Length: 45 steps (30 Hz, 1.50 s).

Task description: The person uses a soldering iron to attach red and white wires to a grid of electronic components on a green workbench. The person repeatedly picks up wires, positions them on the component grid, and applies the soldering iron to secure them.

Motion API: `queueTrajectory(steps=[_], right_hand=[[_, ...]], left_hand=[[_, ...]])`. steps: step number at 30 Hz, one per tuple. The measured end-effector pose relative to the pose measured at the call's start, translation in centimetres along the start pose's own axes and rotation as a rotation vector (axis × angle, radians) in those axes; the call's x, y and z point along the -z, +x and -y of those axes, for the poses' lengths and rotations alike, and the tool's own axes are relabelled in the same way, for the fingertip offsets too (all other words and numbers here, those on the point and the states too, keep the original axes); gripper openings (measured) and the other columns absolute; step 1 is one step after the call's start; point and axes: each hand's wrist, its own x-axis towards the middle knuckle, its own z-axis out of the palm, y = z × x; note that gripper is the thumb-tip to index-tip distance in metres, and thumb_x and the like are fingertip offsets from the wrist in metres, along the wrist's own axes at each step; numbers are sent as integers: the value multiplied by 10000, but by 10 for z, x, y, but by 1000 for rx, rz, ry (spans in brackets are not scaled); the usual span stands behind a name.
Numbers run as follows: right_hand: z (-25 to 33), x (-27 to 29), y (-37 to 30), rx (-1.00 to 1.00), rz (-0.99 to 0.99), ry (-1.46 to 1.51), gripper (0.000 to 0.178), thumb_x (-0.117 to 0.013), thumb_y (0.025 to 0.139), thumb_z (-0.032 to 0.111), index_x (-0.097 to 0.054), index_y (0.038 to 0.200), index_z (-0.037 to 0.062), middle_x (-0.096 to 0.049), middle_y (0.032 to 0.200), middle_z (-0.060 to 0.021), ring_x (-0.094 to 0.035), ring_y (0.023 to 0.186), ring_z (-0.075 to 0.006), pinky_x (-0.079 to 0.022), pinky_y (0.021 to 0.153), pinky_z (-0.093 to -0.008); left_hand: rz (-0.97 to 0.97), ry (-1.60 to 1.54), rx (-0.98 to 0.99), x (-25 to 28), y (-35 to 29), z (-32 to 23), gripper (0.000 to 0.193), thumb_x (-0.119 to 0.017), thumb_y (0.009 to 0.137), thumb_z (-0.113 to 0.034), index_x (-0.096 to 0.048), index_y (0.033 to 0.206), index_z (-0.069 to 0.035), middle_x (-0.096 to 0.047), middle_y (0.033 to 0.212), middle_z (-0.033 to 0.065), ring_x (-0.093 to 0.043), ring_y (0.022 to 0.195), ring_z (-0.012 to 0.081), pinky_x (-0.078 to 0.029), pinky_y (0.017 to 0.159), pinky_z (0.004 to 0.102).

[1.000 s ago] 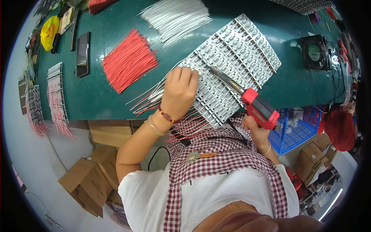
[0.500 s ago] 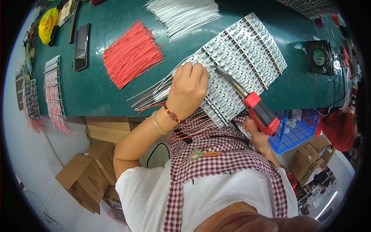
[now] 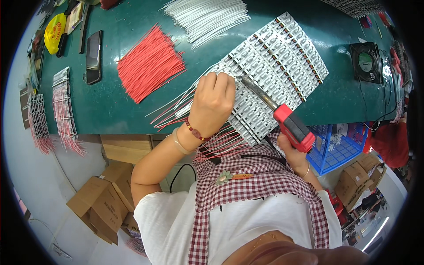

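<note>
Red wires (image 3: 151, 64) lie beyond the left hand (image 3: 214, 100), leftward; its curled fingers hide whatever they pinch. A circuit-board panel (image 3: 279, 58) extends beyond both hands. The right hand (image 3: 292, 153) grips a soldering iron (image 3: 295, 128), tip near the left.

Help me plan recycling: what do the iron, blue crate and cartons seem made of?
Iron: red-and-black handle likely plastic, by its smooth, even colour; shaft probably metal, from its shine.
Blue crate: likely smooth plastic, by its uniform colour and grid.
Cartons: matte brown cardboard, by their folded flaps.
</note>
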Motion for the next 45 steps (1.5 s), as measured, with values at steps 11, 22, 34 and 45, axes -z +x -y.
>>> queueTrajectory(steps=[11, 22, 34, 45], right_hand=[[-7, 2, -3, -20, -17, 157, 235, -735, 812, 89, -683, 1040, 62, -620, 901, -63, -605, 757, -190, -491, 683, -315], [-11, 4, -10, 65, -3, 223, 258, -596, 969, 161, -564, 1142, -27, -504, 668, -31, -480, 580, -132, -444, 579, -319], [-21, 5, -8, 8, -15, 187, 189, -707, 838, 94, -651, 1005, 24, -609, 792, -55, -583, 649, -180, -473, 611, -312], [-18, 11, -7, 25, 0, 95, 255, -740, 768, 94, -682, 1009, 36, -654, 910, -102, -640, 765, -241, -506, 679, -336]], left_hand=[[30, 44, 4, 0, 2, -1, 148, -584, 709, -58, -613, 830, 22, -452, 792, 88, -469, 745, 218, -408, 653, 330], [24, 18, 50, 10, 4, -2, 278, -618, 728, -23, -652, 1001, 16, -487, 822, 85, -511, 768, 239, -415, 676, 358], [26, -82, 103, 3, -3, -12, 323, -616, 733, 1, -672, 1050, 26, -502, 825, 92, -517, 763, 248, -430, 700, 363], [81, -67, 87, 7, 1, -12, 293, -611, 748, -20, -663, 1033, 27, -476, 821, 86, -511, 780, 239, -418, 709, 357]])
